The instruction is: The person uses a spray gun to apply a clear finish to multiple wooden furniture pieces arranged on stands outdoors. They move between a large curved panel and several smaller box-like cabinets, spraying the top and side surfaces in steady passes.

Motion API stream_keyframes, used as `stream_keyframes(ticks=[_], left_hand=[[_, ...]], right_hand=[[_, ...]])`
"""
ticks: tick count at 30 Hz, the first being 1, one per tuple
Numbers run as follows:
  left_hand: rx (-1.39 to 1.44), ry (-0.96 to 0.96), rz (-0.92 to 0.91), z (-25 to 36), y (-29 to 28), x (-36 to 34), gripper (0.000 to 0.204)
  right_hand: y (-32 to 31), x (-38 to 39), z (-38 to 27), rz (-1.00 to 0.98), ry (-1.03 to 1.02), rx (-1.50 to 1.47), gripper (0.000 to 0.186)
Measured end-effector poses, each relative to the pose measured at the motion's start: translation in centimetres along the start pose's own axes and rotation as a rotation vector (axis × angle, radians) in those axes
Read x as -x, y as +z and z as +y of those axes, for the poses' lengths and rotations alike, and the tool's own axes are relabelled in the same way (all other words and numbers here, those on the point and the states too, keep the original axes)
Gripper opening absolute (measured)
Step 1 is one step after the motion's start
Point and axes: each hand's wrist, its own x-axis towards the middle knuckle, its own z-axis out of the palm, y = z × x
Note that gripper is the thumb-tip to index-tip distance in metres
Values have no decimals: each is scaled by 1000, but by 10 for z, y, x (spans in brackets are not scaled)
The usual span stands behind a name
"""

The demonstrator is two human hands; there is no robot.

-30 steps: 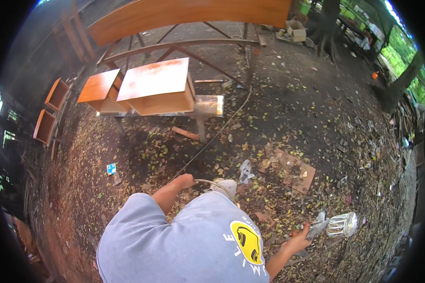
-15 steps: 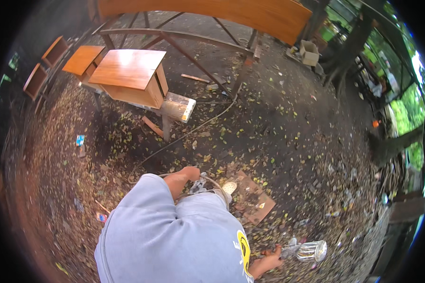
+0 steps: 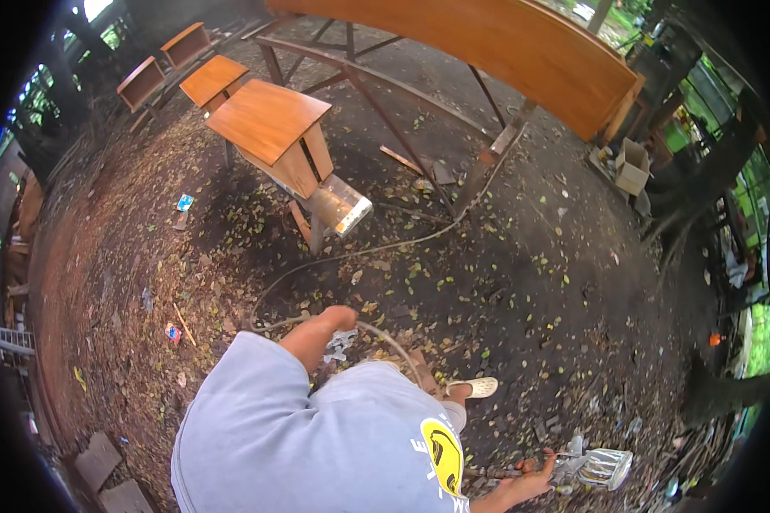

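My left hand (image 3: pixel 340 318) is closed round a pale hose (image 3: pixel 385 338), which loops over the ground toward a metal frame. Low at the right, my right hand (image 3: pixel 532 474) is closed on a spray gun (image 3: pixel 573 457) with a shiny, paint-streaked cup (image 3: pixel 606 468), held out beside my body. Ahead of me, wooden cabinets with orange-brown tops (image 3: pixel 268 115) rest on a low plank bench (image 3: pixel 342 205). Below my grey shirt a pale clog (image 3: pixel 479 388) shows on one foot.
A long varnished board (image 3: pixel 488 51) lies on a metal frame (image 3: pixel 376 90) at the back. Two open wooden boxes (image 3: pixel 141 83) stand back left. A beige carton (image 3: pixel 631 167), tree roots (image 3: pixel 667 222) and clutter sit at the right. Leaves and scraps litter the dirt ground (image 3: pixel 573 299).
My view has swung, so cabinets, board and carton appear further right than half a second ago. My right hand and the spray gun sit lower and further right. Both grips look the same.
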Motion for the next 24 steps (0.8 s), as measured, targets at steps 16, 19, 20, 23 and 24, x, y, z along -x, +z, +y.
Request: stream_keyframes(ticks=[16, 19, 20, 23, 24], left_hand=[[323, -192, 59, 282, -57, -124, 53], [381, -249, -81, 336, -115, -158, 54], [383, -297, -124, 351, -129, -167, 57], [245, -112, 12, 366, -135, -225, 62], [276, -127, -49, 389, -153, -247, 62]], right_hand=[[174, -342, -141, -334, -19, -157, 28], [217, -376, -141, -427, -57, -130, 29], [233, -389, -137, -449, -82, -98, 26], [278, -434, -131, -645, 42, -20, 24], [301, -447, -133, -617, -36, 1, 23]])
